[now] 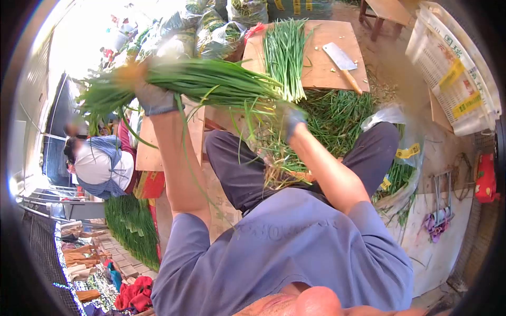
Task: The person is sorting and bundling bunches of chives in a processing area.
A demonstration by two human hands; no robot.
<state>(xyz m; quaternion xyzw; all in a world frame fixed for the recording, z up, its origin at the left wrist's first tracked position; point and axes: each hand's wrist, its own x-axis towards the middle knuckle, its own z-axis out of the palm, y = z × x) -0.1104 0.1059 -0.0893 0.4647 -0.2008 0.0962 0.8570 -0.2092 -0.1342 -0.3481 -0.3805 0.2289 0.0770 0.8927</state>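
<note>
I've got the left hand [158,101] clenched round a long bunch of greens [211,79], up beside the wooden board [322,80]; the right hand [296,124] blurs near its pale ends, open or closed I can't tell. One neat bundle [284,52] lies on the board, apparently done; the loose heap [337,117] below looks unworked. Beyond, plastic bags [213,37] bulge with greens, and another bag [387,115] by the right knee [380,141] holds more.

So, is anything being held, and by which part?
A bunch of greens, by the leafy end, in the left hand; the right hand is blurred near the stem end, its grip unclear.
</note>
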